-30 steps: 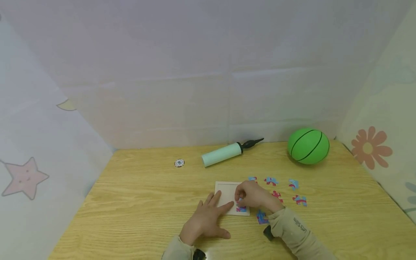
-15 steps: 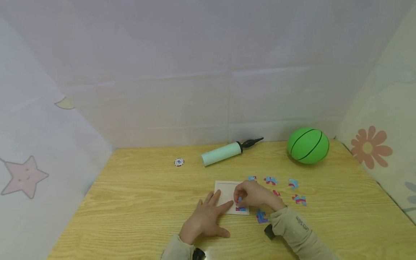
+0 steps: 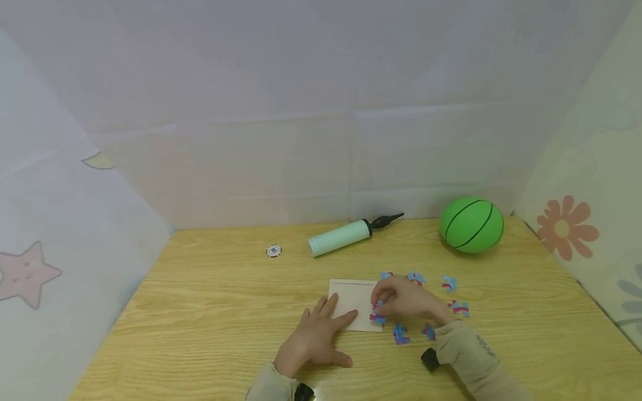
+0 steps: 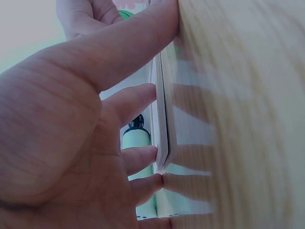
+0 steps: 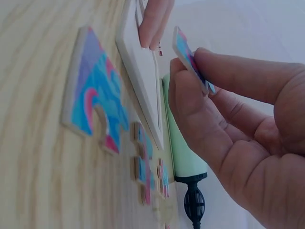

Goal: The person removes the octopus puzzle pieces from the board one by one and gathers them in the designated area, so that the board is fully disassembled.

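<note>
A white puzzle tray (image 3: 351,293) lies flat on the wooden table. My left hand (image 3: 317,338) rests with spread fingers over the tray's left side; in the left wrist view, fingertips meet the tray's edge (image 4: 162,112). Above the tray's right side, my right hand (image 3: 410,299) pinches a pink and blue puzzle piece (image 3: 378,315) between thumb and fingers. The right wrist view shows this held puzzle piece (image 5: 182,49) tilted and clear of the tray. Just right of the tray lie a blue and purple puzzle piece (image 3: 400,334) and another piece (image 3: 428,332), partly behind the right wrist.
More loose puzzle pieces lie beyond and right of the right hand, among them one by the forearm (image 3: 458,308) and one farther back (image 3: 449,284). At the back are a pale green hand pump (image 3: 340,238), a green ball (image 3: 472,225) and a poker chip (image 3: 273,251).
My right hand has moved slightly right, lifting the puzzle piece from the tray's lower right corner. A piece formerly under the right wrist now shows. The left hand stays on the tray.
</note>
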The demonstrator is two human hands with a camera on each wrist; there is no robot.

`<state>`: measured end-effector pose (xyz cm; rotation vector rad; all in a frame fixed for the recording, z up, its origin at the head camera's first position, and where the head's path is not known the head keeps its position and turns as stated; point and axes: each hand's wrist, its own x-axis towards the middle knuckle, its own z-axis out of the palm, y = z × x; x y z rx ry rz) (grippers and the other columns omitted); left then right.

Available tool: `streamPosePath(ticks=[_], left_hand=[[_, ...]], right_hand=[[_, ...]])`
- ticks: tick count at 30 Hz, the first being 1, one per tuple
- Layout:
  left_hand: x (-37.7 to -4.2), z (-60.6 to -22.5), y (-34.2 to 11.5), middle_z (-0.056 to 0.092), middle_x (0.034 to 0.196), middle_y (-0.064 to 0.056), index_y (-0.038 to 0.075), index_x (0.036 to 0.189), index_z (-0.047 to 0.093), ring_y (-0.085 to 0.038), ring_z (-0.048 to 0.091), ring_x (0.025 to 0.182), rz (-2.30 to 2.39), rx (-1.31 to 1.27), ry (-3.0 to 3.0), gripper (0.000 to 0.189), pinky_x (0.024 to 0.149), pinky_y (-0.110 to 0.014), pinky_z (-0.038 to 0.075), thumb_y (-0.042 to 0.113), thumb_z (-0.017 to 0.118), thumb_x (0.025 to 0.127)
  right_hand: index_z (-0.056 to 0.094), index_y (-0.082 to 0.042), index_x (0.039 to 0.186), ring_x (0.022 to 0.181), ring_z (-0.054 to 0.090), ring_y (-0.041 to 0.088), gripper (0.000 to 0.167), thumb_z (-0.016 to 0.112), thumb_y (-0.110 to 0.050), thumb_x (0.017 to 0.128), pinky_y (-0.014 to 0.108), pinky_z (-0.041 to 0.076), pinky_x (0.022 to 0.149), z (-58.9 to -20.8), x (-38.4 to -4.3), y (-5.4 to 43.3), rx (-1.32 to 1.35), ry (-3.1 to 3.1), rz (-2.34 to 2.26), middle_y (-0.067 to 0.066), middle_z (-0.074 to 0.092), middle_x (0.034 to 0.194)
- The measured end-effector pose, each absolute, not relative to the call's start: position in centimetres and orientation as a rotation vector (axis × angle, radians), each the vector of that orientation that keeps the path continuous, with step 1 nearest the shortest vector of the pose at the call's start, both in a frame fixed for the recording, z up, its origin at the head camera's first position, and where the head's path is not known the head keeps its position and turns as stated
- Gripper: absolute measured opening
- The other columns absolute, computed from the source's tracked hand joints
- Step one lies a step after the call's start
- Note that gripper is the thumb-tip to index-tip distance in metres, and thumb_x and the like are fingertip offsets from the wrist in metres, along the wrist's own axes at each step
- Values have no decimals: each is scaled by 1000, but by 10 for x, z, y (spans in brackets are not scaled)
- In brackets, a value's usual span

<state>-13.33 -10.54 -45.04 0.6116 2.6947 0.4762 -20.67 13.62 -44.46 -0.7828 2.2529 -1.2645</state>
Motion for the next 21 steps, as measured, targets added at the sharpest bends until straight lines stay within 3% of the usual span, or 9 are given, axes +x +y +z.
streamPosePath(ticks=[16,21], left_hand=[[-132,-450,-105,15,158,-18,31,147,41,-42,13,143,521,619,2685,89,106,-66,18,52,79,69],[-133,-451,-105,14,158,-17,32,147,40,-41,12,143,515,613,2685,89,107,-65,18,53,78,70]], right_hand=[[66,-2,94,81,65,18,11,69,-7,85,29,53,71,-439,-202,199,-783,2291,-1304,6,66,89],[65,-2,96,77,62,14,13,70,-8,86,28,52,65,-433,-199,229,-760,2318,-1326,8,66,90]])
